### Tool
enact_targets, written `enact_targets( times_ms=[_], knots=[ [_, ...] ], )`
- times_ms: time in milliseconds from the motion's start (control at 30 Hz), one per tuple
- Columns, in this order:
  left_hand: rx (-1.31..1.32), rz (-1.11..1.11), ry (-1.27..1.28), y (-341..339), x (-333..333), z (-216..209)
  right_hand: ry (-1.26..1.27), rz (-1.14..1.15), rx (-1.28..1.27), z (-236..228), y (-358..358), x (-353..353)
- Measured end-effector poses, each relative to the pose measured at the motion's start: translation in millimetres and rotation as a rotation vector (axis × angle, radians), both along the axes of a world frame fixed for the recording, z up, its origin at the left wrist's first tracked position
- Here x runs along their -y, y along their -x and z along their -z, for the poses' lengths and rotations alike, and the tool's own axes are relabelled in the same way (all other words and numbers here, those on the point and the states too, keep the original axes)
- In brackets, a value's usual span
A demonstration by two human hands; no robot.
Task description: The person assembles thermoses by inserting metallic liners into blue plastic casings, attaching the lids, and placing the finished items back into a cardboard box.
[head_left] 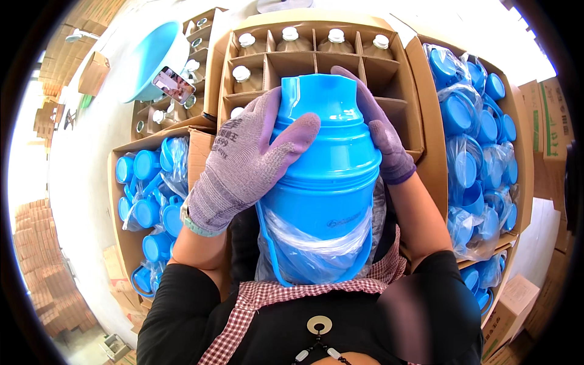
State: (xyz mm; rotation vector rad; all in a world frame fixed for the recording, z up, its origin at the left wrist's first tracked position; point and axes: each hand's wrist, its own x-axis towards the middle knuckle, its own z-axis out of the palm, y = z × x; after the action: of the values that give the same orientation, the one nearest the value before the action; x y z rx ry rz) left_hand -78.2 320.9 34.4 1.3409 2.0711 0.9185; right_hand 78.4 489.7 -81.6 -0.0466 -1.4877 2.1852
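Note:
A bright blue plastic thermos jug (322,164) stands upright in front of my chest, its narrower spouted top pointing away from me. Clear plastic film (316,243) bunches around its lower body, and a blue handle (272,252) hangs along that part. My left hand (255,152), in a grey and purple glove, presses on the left of the jug's shoulder with the thumb laid across its front. From the right, my right hand (383,131), gloved in purple, grips the upper side. Its fingertips are partly hidden behind the jug.
Ahead is a divided cardboard box (316,24) with several white-capped bottles. Boxes of blue jug parts stand at left (115,213) and right (526,207), many wrapped in film. Beyond the left box are a light blue basin (152,58) and a phone (174,84). Cardboard stacks (45,261) line the floor.

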Motion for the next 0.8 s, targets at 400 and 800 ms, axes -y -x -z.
enact_targets(
  times_ms=[400, 800],
  knots=[
    [1.926, 0.216, 0.147, 36, -22, 115, -0.988, 0.294, 0.194, -164, -22, 27],
    [1.058, 0.329, -0.307, 0, 70, 53, -1.199, -0.585, -0.223, -260, 20, 79]
  ],
)
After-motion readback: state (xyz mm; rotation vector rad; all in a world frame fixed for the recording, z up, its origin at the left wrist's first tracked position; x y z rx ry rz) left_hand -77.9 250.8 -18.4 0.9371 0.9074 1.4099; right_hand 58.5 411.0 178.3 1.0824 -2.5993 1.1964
